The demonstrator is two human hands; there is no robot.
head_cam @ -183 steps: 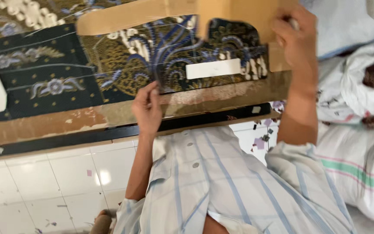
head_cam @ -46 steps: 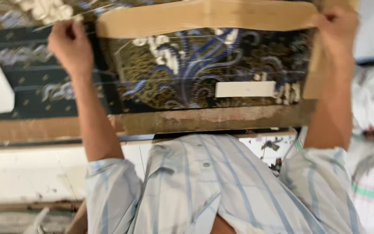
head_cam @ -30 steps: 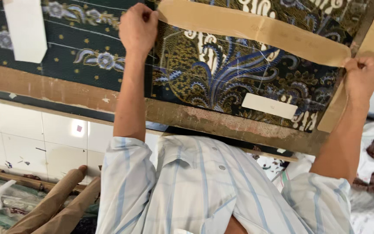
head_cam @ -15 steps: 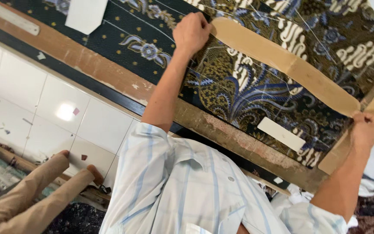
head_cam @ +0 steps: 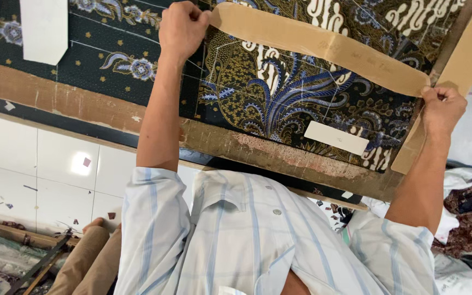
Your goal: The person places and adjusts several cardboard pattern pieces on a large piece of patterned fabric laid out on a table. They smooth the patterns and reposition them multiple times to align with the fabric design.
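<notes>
**Two hands stretch a paper pattern strip across patterned cloth**

Seen from above, a person in a pale striped shirt (head_cam: 258, 240) leans over a worn wooden table edge (head_cam: 279, 150), both arms reaching forward. The left hand (head_cam: 181, 30) is closed in a pinch on one end of a long brown paper strip (head_cam: 323, 46); the right hand (head_cam: 441, 109) is likewise closed, gripping the strip's other end, where it meets a second brown piece (head_cam: 454, 76) running at an angle toward the table edge. The strip lies flat and taut between the two hands, resting on a dark batik cloth (head_cam: 269, 93) with blue and gold leaf motifs, which is spread over the tabletop. A small white rectangular tag (head_cam: 336, 137) sits on the cloth between the strip and the table edge. Farther off, a white paper piece (head_cam: 43, 30) lies on a darker, dotted stretch of fabric (head_cam: 94, 60). Below the table, white floor tiles (head_cam: 45, 180) show scattered scraps.

The strip looks thin, light and stiff only along its length; it would likely crease or tear if pulled hard, so holding it at the two ends, as here, seems the safest grip. The cloth beneath appears soft and limp, apt to shift or wrinkle under any sideways drag
</notes>
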